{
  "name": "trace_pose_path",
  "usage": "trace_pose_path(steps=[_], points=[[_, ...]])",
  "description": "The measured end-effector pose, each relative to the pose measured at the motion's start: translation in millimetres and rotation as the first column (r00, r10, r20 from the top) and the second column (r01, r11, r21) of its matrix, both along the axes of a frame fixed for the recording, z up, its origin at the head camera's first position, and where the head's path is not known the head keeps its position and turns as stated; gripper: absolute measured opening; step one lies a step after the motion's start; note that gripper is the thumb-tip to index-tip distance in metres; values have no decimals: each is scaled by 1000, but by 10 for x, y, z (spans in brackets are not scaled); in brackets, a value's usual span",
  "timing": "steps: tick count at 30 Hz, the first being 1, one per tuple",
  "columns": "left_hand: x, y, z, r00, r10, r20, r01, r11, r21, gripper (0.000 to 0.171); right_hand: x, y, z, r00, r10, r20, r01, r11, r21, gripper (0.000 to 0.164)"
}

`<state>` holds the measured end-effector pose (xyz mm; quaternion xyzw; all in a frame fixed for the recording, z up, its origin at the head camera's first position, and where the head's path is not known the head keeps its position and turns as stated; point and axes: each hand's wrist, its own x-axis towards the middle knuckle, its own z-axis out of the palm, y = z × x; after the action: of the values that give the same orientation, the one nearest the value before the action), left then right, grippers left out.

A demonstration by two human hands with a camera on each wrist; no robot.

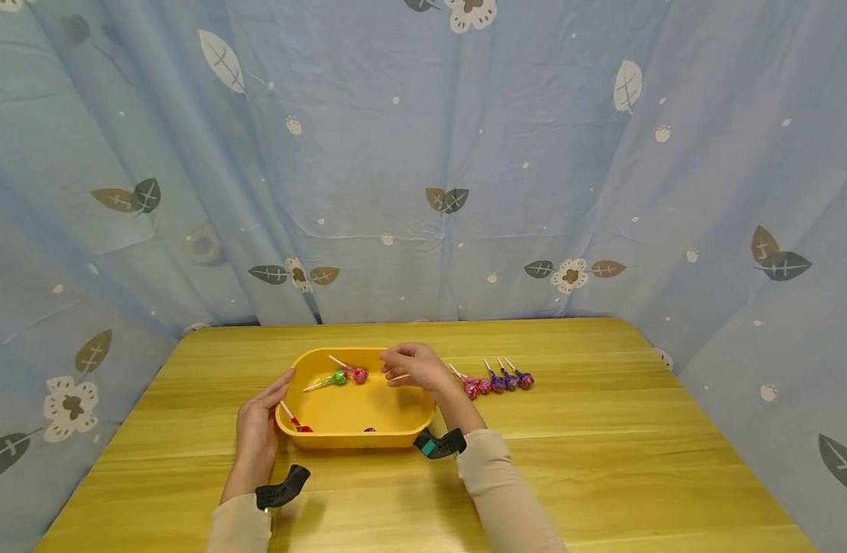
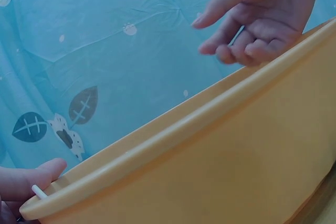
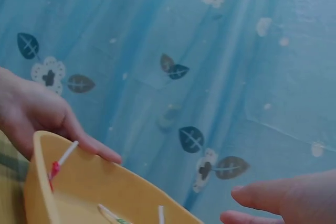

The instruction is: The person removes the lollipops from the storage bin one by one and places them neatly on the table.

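Observation:
A yellow plastic bin (image 1: 357,441) stands on the table, with several lollipops inside. A green lollipop (image 1: 340,377) and a pink lollipop (image 1: 359,375) lie near its back wall, and a red lollipop (image 1: 302,428) leans in the front left corner. Only the top of a purple lollipop (image 1: 370,429) shows behind the front wall. My left hand (image 1: 256,430) rests against the bin's left end, fingers stretched along the outside of the rim. Over the bin's right end hovers my right hand (image 1: 418,369), its fingers loosely bent and nothing between them.
To the right of the bin, several lollipops lie in a row on the wooden table (image 1: 603,461): red and pink ones nearest it, then purple lollipops (image 1: 511,382) with sticks pointing back. A patterned blue curtain (image 1: 506,153) hangs behind the table and along its sides.

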<state>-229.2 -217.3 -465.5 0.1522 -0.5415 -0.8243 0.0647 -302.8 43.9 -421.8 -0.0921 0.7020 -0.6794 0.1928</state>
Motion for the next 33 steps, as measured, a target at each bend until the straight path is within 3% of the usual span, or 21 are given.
trace_pose_path(steps=[11,18,23,33], points=[[-4,-9,13,1000,15,23,-16,1000,13,32,131,-513,-85,994,106,-9,-106,993,53,33],[-12,-5,15,1000,17,23,-17,1000,3,31,179,-801,-183,986,165,7,-164,974,155,31],[-22,0,8,1000,11,-9,-11,999,32,30,204,-923,-210,981,188,43,-193,964,183,31],[-28,10,22,1000,24,-2,-24,998,65,28,259,-1059,-224,963,245,108,-262,945,196,24]])
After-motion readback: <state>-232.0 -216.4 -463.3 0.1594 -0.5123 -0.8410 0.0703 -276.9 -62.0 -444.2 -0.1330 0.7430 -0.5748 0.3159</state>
